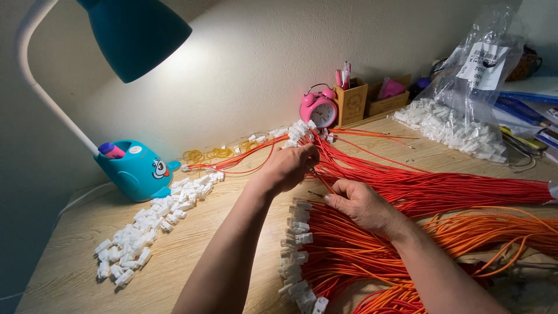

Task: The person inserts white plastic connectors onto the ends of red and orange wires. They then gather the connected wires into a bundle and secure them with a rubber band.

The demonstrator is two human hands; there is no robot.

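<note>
My left hand (290,168) is closed around the near ends of a bundle of red wires (442,186), close to a cluster of white plastic connectors (297,131) fitted on wire ends. My right hand (361,204) rests fingers-down on a second bundle of orange-red wires (349,256) whose ends carry a column of white connectors (296,250); its fingertips pinch a thin wire end. Whether that wire belongs to the upper or lower bundle I cannot tell.
A heap of loose white connectors (151,224) lies on the wooden desk (70,256) at left. A teal desk lamp (131,168) stands behind it. Yellow rubber bands (206,154), a pink alarm clock (318,107), wooden pen holders (351,102) and a plastic bag of connectors (465,116) line the back.
</note>
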